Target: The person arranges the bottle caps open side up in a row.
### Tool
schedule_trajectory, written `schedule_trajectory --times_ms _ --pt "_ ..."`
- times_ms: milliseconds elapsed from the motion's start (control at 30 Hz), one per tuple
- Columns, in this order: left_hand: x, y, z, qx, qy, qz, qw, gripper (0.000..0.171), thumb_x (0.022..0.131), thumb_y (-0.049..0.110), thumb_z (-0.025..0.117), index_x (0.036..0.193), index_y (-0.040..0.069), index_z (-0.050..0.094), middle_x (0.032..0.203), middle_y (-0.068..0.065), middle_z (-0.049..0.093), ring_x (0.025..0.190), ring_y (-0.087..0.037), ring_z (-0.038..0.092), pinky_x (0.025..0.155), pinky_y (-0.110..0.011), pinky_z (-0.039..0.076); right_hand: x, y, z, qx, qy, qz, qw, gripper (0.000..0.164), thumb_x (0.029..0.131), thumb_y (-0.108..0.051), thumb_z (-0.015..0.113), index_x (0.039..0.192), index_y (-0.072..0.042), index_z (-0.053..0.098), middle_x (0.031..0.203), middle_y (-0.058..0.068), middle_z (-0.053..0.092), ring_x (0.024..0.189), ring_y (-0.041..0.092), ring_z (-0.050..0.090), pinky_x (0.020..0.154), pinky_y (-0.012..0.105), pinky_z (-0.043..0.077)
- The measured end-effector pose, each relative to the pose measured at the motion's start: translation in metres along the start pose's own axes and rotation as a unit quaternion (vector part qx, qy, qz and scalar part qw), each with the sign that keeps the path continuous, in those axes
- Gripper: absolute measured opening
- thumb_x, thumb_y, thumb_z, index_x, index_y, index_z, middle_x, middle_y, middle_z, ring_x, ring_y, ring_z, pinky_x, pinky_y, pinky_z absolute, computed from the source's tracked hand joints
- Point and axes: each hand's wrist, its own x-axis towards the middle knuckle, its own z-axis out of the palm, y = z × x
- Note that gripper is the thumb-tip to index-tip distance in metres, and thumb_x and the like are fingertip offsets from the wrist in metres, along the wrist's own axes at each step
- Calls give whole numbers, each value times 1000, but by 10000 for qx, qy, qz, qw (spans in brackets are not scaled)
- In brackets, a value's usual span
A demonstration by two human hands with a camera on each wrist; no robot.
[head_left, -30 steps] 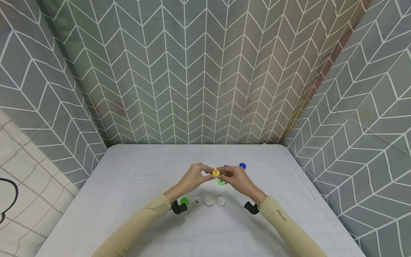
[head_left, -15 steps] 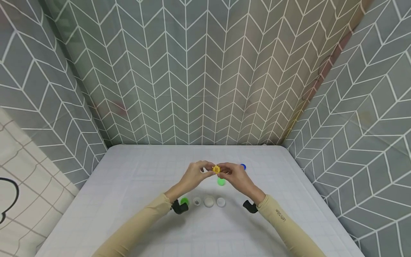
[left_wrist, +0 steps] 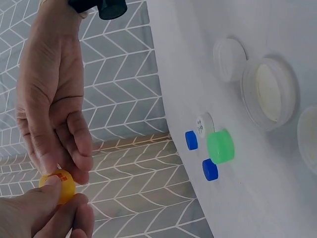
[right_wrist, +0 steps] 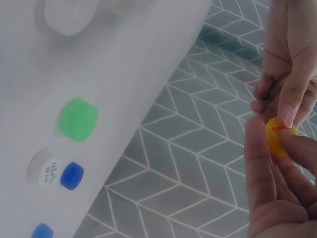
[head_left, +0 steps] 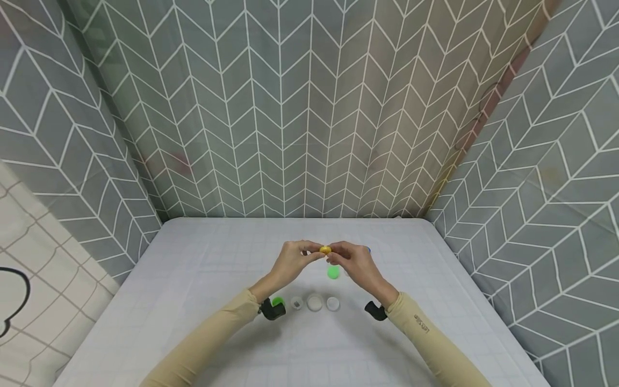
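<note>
From where I stand, the left hand (head_left: 289, 262) and right hand (head_left: 357, 263) both pinch the yellow cap (head_left: 325, 250) above the worktop (head_left: 217, 252), green cap (head_left: 333, 273) at about five o'clock. Its printed face has tipped near edge-on to the head view; handling, I judge, remains unfinished.

Yellow cap (head_left: 325, 250) blocks gap between left fingers (head_left: 312, 246), right fingers (head_left: 340, 246); passage over table (head_left: 193, 252), far left.

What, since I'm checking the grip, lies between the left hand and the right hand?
A yellow cap, pinched by both the left hand and the right hand. The head view shows it.
</note>
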Motion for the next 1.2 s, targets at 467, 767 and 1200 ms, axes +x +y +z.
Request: schedule_trajectory --times_ms 467,767,1200 --pt "-3 -1 4 -745 -243 -256 9966 30 86 36 69 106 14 75 103 2 75 91 -6 70 77 -21 55 -5 5 -5 159 -37 54 9999 24 93 -22 65 113 -8 68 102 6 73 89 14 71 78 23 56" --pt "-6 -5 5 -1327 -416 -628 9883 21 86 36 71 100 20 77 97 5 75 90 -9 69 78 -27 56 -7 6 -4 -300 -26 -281 9992 25 90 -22 68 112 -10 69 103 2 73 91 11 71 77 20 55" --pt "-7 -3 10 -275 -579 -104 9979 37 83 24 75 117 8 70 104 0 73 87 -15 65 73 -22 53 -12 9 -5 -401 -405 -508 9971 32 89 -13 69 119 -4 65 111 6 69 97 16 69 83 22 54"
